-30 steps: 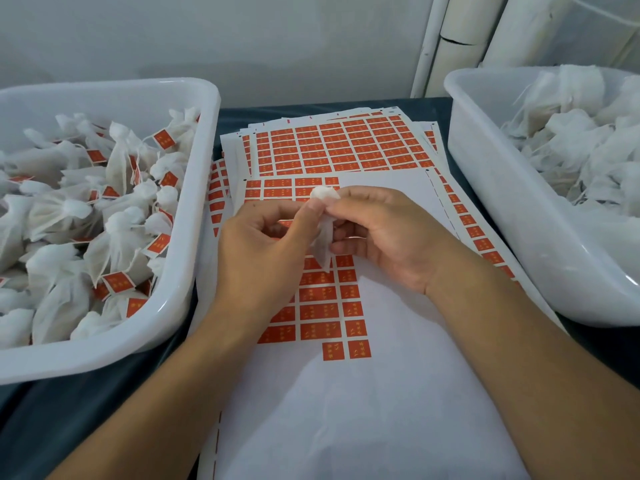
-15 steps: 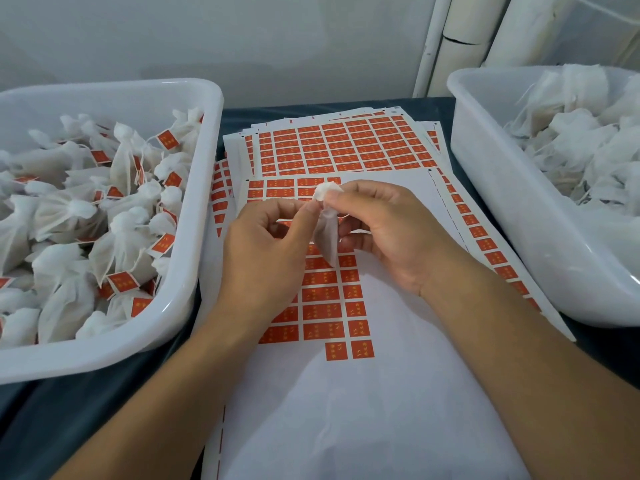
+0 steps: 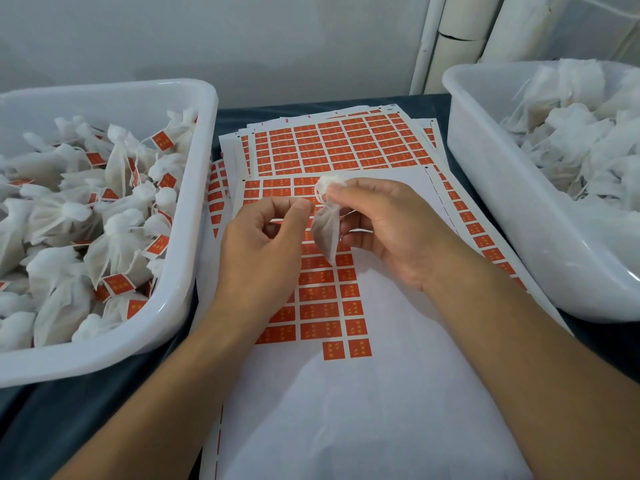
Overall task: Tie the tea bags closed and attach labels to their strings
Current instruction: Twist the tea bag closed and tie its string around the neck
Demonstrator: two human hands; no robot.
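Tea bag [image 3: 325,233] hangs in the air over the top label sheet [image 3: 346,393], between the two hands. White mesh, gathered at the neck, ruffled top poking up above the fingers, body drooping down and slightly left.

Right hand [image 3: 384,230]: thumb and forefinger pinch the bag at its gathered neck; other fingers curl loosely behind the body of the bag.

Left hand [image 3: 263,244]: thumb and forefinger tips pressed together just left of the neck, remaining fingers curled in. A thin string seems to run from the bag toward this pinch, but it is too fine to tell for certain.

The sheet below carries orange labels [image 3: 320,310] in rows on its upper left part, the rest bare white backing. More sheets [image 3: 343,143], fully covered in orange labels, lie fanned out behind it.

Left tub [image 3: 166,306], white plastic: heaped with tied bags [image 3: 69,209], many with orange labels on them.

Right tub [image 3: 491,188], white plastic: heaped with white bags [image 3: 581,140], looser.

All rests on a dark worktop [image 3: 45,417]. Pale wall and white pipes [image 3: 453,39] behind.
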